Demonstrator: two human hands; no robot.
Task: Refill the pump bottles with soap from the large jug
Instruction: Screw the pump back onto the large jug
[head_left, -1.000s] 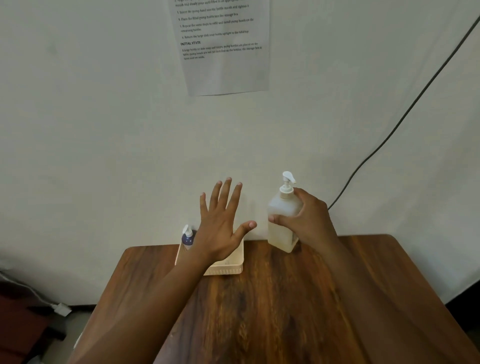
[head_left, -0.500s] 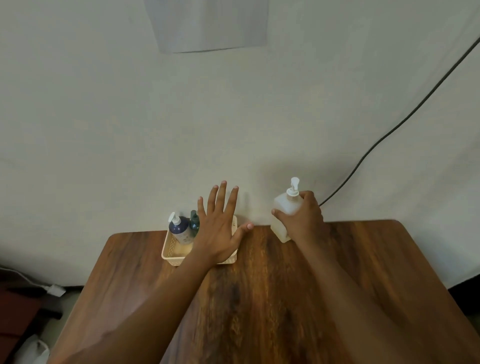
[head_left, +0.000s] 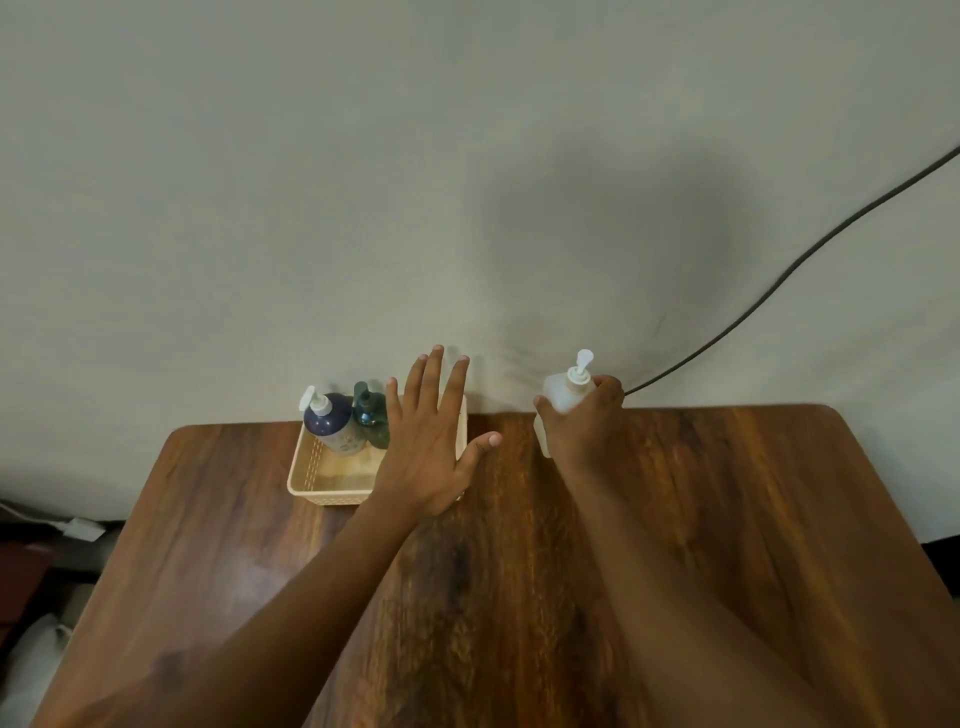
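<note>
My right hand (head_left: 584, 428) is wrapped around a white pump bottle (head_left: 560, 396) that stands near the far edge of the wooden table (head_left: 519, 597). Only the bottle's shoulder, pump head and a strip of its left side show past my fingers. My left hand (head_left: 428, 452) hovers flat with fingers spread over the right part of a cream plastic basket (head_left: 317, 480). A dark blue pump bottle (head_left: 332, 423) and a dark green pump bottle (head_left: 371, 415) stand in the basket's far left corner. No large jug is in view.
A pale cloth backdrop (head_left: 363, 208) hangs directly behind the table's far edge. A black cable (head_left: 789, 270) runs down it towards the white bottle. A white plug (head_left: 80, 527) and dark clutter lie on the floor at the left.
The view has tilted down, so the paper sheet on the backdrop has left the frame. My right hand with the white bottle has sunk from raised to the tabletop. My left hand stays spread over the basket.
</note>
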